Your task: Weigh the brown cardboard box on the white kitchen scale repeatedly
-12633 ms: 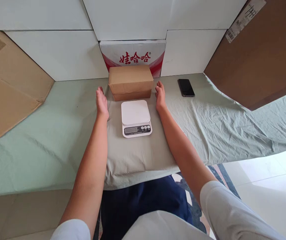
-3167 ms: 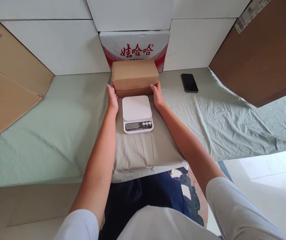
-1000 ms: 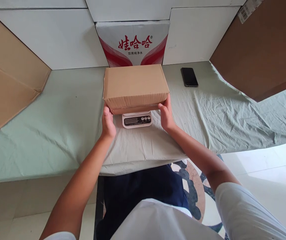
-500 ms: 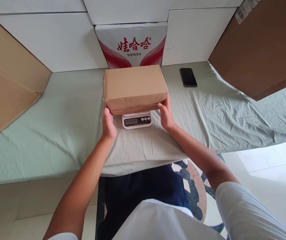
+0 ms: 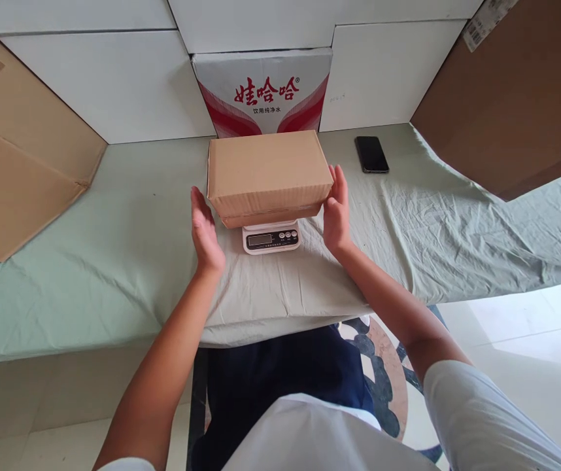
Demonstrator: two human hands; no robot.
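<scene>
Sitting on the white scale [image 5: 271, 238], the cardboard box [image 5: 269, 173] lies between 2 spread, empty hands. Left hand [image 5: 205, 232] stands clear of its left edge; right hand [image 5: 337, 210] is just beside the right edge, contact unclear. Bare green cloth [image 5: 114, 242] spreads on either side; a phone [image 5: 371, 154] lies well right.

**Around my workspace**

I see a black phone [image 5: 371, 154] lying flat on the green sheet [image 5: 114, 216] covering the tabletop. A red-and-white printed carton [image 5: 263, 91] stands against white boxes [image 5: 108, 85] at the back. Cardboard sheets lean in at left [image 5: 16, 163] and right [image 5: 510, 98].
</scene>
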